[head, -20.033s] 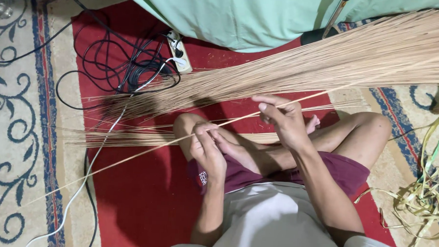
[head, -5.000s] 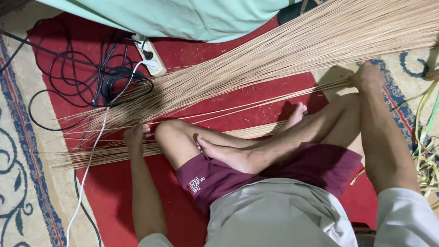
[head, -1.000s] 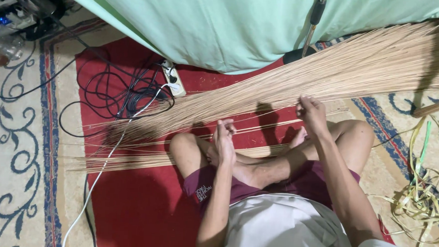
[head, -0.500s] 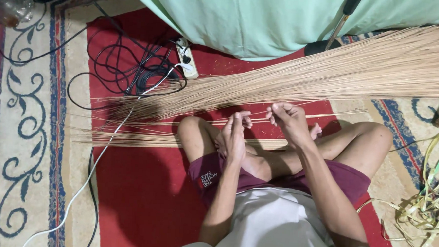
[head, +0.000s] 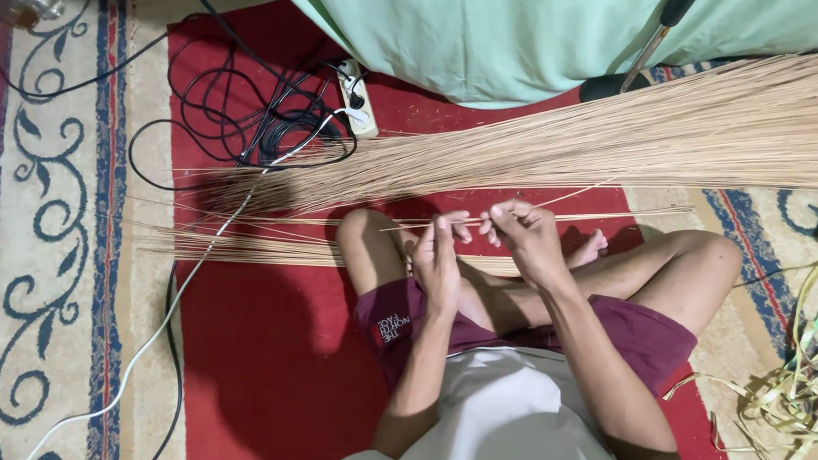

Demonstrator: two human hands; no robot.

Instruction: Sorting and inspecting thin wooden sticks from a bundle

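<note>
Above the crossed legs, the left hand (head: 437, 259) and the right hand (head: 524, 237) are raised close together, each pinching the same thin pale palm-leaf stick (head: 612, 214), which runs level across the knees and out to the right. Beyond the left knee a small flat bundle of the same sticks (head: 243, 248) lies on the red patterned carpet (head: 239, 342). Farther off spreads the large fanned pile of sticks (head: 671, 131), then tangled black cables (head: 239, 112), a white power strip (head: 358, 97) and pale green cloth (head: 491, 31).
</note>
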